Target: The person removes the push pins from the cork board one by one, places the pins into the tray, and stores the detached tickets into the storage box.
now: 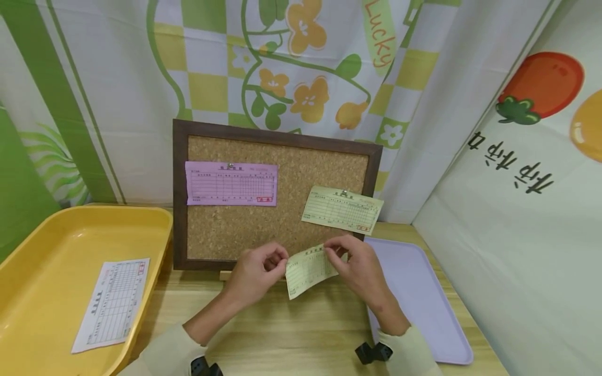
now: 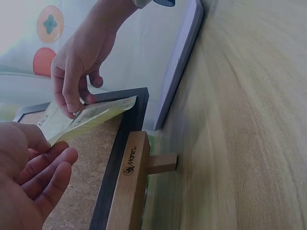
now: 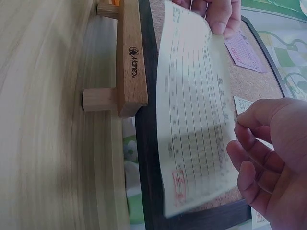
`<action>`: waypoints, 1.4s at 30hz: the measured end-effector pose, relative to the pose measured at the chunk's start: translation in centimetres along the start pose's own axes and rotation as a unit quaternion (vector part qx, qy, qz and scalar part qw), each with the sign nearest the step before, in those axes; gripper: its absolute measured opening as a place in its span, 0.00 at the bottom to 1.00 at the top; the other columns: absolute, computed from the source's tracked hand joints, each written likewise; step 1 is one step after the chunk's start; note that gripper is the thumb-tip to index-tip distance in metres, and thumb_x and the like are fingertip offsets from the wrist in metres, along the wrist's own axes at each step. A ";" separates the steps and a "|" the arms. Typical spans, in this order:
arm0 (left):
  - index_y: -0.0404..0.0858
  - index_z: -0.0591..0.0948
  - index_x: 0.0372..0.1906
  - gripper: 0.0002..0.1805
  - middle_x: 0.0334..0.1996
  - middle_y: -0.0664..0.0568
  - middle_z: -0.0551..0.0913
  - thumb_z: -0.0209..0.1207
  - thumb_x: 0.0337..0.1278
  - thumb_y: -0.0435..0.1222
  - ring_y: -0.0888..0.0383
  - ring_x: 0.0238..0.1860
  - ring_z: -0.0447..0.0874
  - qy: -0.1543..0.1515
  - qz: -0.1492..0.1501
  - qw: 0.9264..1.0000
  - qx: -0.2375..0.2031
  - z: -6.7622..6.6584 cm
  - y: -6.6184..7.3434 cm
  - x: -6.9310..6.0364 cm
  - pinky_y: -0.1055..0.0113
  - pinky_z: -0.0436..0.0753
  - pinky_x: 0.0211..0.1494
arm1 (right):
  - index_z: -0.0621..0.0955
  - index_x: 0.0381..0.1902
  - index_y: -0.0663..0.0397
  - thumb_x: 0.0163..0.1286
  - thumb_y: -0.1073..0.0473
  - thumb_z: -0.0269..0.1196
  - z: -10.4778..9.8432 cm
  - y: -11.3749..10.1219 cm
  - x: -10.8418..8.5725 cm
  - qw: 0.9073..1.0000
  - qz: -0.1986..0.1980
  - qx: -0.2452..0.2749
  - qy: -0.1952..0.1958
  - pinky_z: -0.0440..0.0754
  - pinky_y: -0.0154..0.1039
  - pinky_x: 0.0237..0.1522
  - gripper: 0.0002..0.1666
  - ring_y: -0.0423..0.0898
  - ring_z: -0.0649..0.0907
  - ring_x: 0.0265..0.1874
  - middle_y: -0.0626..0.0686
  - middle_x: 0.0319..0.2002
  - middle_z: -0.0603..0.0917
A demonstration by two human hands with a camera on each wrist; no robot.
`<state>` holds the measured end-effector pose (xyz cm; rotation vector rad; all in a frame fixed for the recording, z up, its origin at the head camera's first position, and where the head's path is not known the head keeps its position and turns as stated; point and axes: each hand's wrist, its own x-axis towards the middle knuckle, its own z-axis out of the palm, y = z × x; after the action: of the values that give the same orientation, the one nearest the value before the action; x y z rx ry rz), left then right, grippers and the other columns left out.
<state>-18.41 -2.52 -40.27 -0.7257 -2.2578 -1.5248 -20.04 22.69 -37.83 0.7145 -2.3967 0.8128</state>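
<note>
In the head view a pale yellow receipt slip (image 1: 308, 269) is held up, slightly bowed, at the lower edge of the framed cork board (image 1: 291, 156). My left hand (image 1: 256, 271) pinches the slip's left edge between thumb and fingers. At its top edge, my right hand (image 1: 359, 266) pinches something small and shiny that looks like a push pin (image 2: 76, 114); its tip is hidden. A purple slip (image 1: 232, 184) is pinned at the board's upper left. Another yellow slip (image 1: 342, 210) hangs pinned at the right, its corner overlapping the frame.
A yellow tray (image 1: 155, 222) on the left holds a white slip (image 1: 113, 305). To the right lies a flat lilac tray (image 1: 414, 292). The board leans on a wooden easel (image 3: 130, 62) on the wood-grain table (image 1: 282, 339), with printed curtains (image 1: 207, 52) behind.
</note>
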 end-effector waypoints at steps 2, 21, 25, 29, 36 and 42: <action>0.39 0.85 0.34 0.07 0.26 0.60 0.84 0.63 0.61 0.24 0.65 0.27 0.82 -0.003 -0.007 1.000 0.000 -0.2 0.2 -0.2 0.68 0.83 0.31 | 0.88 0.40 0.52 0.68 0.66 0.71 -0.2 0.1 -0.2 1.000 0.002 -0.002 0.000 0.82 0.38 0.29 0.05 0.37 0.82 0.30 0.44 0.36 0.86; 0.41 0.85 0.33 0.10 0.25 0.63 0.84 0.64 0.59 0.22 0.67 0.26 0.81 -0.009 -0.003 1.000 0.023 -3.2 1.2 -2.6 0.69 0.84 0.31 | 0.88 0.38 0.51 0.66 0.66 0.72 -2.7 1.7 -2.4 0.997 0.046 -0.058 -0.009 0.80 0.38 0.32 0.05 0.36 0.82 0.31 0.39 0.33 0.84; 0.42 0.85 0.33 0.11 0.26 0.63 0.84 0.64 0.59 0.22 0.67 0.26 0.81 -0.008 -0.011 0.999 0.029 -4.0 1.7 -3.1 0.69 0.83 0.31 | 0.88 0.37 0.50 0.66 0.67 0.72 -3.4 2.2 -3.2 0.996 0.051 -0.075 -0.010 0.81 0.39 0.30 0.06 0.37 0.82 0.30 0.39 0.33 0.85; 0.43 0.85 0.34 0.11 0.26 0.63 0.84 0.64 0.60 0.23 0.67 0.27 0.81 -0.007 -0.018 0.999 0.036 -5.0 2.0 -3.4 0.69 0.83 0.32 | 0.88 0.37 0.51 0.64 0.68 0.72 -4.0 2.9 -3.9 0.995 0.048 -0.083 -0.005 0.82 0.39 0.30 0.07 0.36 0.82 0.30 0.40 0.33 0.86; 0.42 0.85 0.35 0.13 0.27 0.64 0.84 0.65 0.58 0.20 0.67 0.27 0.81 0.019 0.003 0.998 0.060 -6.9 2.2 -3.8 0.69 0.83 0.31 | 0.88 0.36 0.46 0.62 0.69 0.73 -5.1 3.8 -4.6 0.995 0.053 -0.090 0.001 0.82 0.39 0.29 0.10 0.35 0.82 0.29 0.39 0.33 0.86; 0.42 0.85 0.34 0.13 0.26 0.65 0.83 0.65 0.56 0.20 0.69 0.25 0.80 0.032 0.019 0.995 0.093 -8.2 2.5 -4.1 0.70 0.82 0.29 | 0.89 0.36 0.48 0.61 0.68 0.73 -5.7 4.2 -5.1 0.992 0.066 -0.108 0.002 0.81 0.37 0.28 0.09 0.36 0.82 0.28 0.40 0.32 0.86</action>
<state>-13.77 -10.26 -37.44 -0.6530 -2.2874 -1.2810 -17.23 30.97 -38.63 0.4717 -2.5009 0.5921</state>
